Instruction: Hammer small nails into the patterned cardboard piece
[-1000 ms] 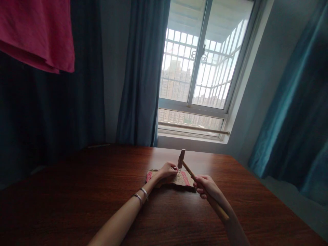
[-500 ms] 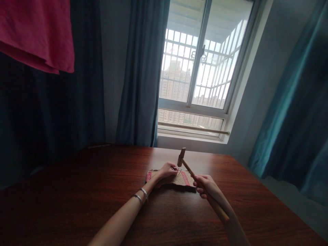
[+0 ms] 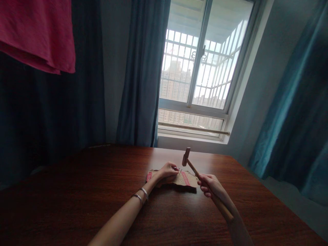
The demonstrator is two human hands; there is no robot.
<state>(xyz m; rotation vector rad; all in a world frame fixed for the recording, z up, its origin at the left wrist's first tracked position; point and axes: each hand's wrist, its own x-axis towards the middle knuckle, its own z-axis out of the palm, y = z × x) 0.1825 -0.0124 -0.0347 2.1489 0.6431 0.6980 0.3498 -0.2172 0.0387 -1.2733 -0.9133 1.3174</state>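
A hammer (image 3: 193, 168) with a dark metal head and a long wooden handle is gripped in my right hand (image 3: 211, 186). Its head is raised above the right part of a tan piece of cardboard (image 3: 188, 180), which has red printing and many small holes. My left hand (image 3: 167, 171) rests over the cardboard's left and middle part, fingers closed in a pinch. At those fingertips a thin nail (image 3: 180, 172) stands tilted on the cardboard; its exact contact with the fingers is too small to make out clearly.
The cardboard lies on a brown wooden table (image 3: 159, 218) with a glossy top. Beyond the far edge are a barred window (image 3: 194, 68) and blue curtains (image 3: 143, 85). A pink cloth (image 3: 38, 34) hangs at the upper left.
The hammer and my right hand have shifted a little to the right. My left hand stays on the cardboard almost unmoved.
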